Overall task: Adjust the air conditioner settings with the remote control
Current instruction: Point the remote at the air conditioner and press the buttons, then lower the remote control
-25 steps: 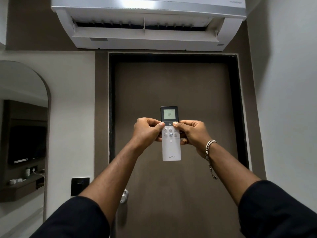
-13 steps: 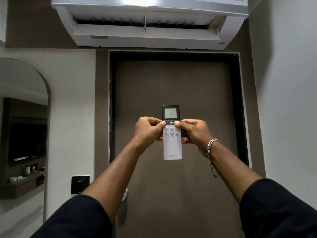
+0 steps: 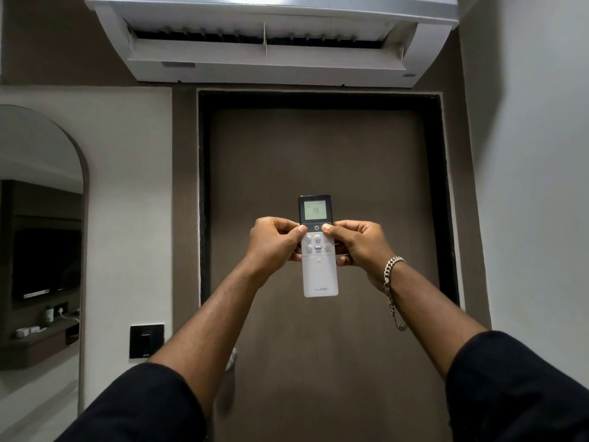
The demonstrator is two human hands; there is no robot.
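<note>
Both hands hold a remote control upright in front of a brown door, under a wall-mounted air conditioner.

Two forearms in pushed-up dark sleeves (image 3: 522, 390) reach forward and up, meeting at the middle. The left hand (image 3: 274, 247) and right hand (image 3: 358, 245) each grip one side edge of the slim white plastic remote control (image 3: 319, 272), fingers curled behind it, thumbs resting on its face either side of the power button. A silver chain bracelet (image 3: 390, 282) hangs loose at the right wrist. The remote's dark top section carries a small lit screen reading 19; its plain lower half hangs below the hands. Behind is a matte wood-grain door (image 3: 318, 161) in a black frame, an arched mirror (image 3: 41, 237) to the left, and the glossy white air conditioner (image 3: 271, 62) overhead with its flap open.
</note>
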